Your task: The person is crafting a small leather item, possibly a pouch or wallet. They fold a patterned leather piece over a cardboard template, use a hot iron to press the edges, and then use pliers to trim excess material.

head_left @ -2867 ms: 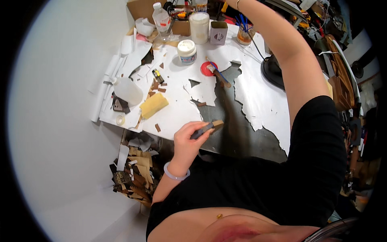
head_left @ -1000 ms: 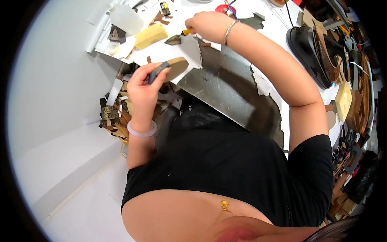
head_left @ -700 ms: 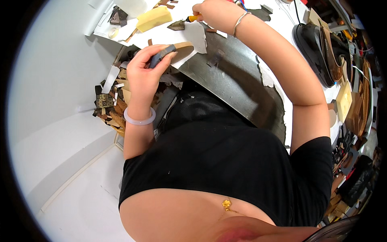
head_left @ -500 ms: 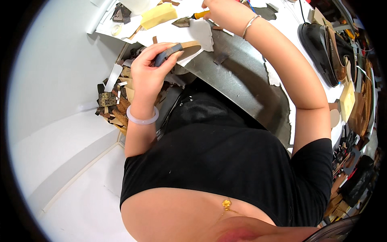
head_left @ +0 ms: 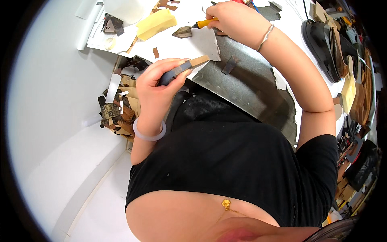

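Note:
My left hand [head_left: 159, 78] is closed round a narrow dark grey block-like piece [head_left: 176, 72] with a tan end, held out before the table's near edge. Its kind cannot be made out. Across the table, my right hand [head_left: 231, 20] pinches the yellow handle of a tool [head_left: 201, 25] between thumb and fingers. That tool has a flat, pointed metal head, which lies over white paper [head_left: 203, 42]. Part of the handle is hidden behind my fingers. Close to the tool's head is a folded yellow sheet [head_left: 156, 24].
The grey metal work surface [head_left: 250, 76] carries a small dark scrap [head_left: 229, 65]. A bin of leather and paper scraps [head_left: 121, 105] stands left of my lap. To the right are a black rounded object [head_left: 320, 52] and a yellow pad [head_left: 348, 94]. A white roll [head_left: 89, 28] lies far left.
My left hand has turned the dark grey piece, so its narrow edge now shows instead of its rounded brown face. My right hand has shifted slightly, still at the yellow handle.

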Demonstrator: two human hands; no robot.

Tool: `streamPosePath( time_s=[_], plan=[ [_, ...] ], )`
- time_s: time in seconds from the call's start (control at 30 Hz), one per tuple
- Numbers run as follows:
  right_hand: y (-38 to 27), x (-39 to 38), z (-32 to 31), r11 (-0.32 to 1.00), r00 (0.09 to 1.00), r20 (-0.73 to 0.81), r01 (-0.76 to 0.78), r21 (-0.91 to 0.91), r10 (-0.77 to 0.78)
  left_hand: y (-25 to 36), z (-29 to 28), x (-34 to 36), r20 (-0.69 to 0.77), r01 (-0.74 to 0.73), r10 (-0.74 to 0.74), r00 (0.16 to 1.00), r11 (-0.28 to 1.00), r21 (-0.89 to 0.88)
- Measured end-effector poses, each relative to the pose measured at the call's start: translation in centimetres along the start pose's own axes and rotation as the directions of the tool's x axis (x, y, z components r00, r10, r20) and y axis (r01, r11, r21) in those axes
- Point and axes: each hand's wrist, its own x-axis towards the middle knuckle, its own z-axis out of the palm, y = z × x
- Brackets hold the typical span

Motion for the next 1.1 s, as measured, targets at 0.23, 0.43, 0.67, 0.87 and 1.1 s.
streamPosePath(
  time_s=[0.23,0.43,0.67,0.87,1.1],
  plan=[
    [-3.5,-1.6,-0.4,0.999,0.848,-0.53,0.017,0.032,0.002,-0.2,-0.4,0.6,0.083,-0.058,0.06,0.995,0.998,-0.016],
    [-8.0,-4.2,2.4,0.866,0.778,-0.621,0.372,0.333,-0.096,-0.7,-0.6,1.1,0.063,-0.107,0.108,0.992,0.994,-0.008],
    [-7.7,-4.5,5.1,0.846,0.757,-0.651,0.378,0.376,-0.049,-1.1,-0.7,1.3,0.079,-0.101,0.099,0.992,0.994,0.031],
    [-7.3,-4.1,5.4,0.834,0.742,-0.667,0.406,0.373,-0.064,-1.9,-0.9,1.4,0.085,-0.084,0.087,0.993,0.996,-0.041],
    [-7.4,-3.8,5.4,0.836,0.725,-0.686,0.413,0.362,-0.062,-2.0,-1.0,1.6,0.081,-0.061,0.068,0.994,0.995,-0.076]
  ],
)
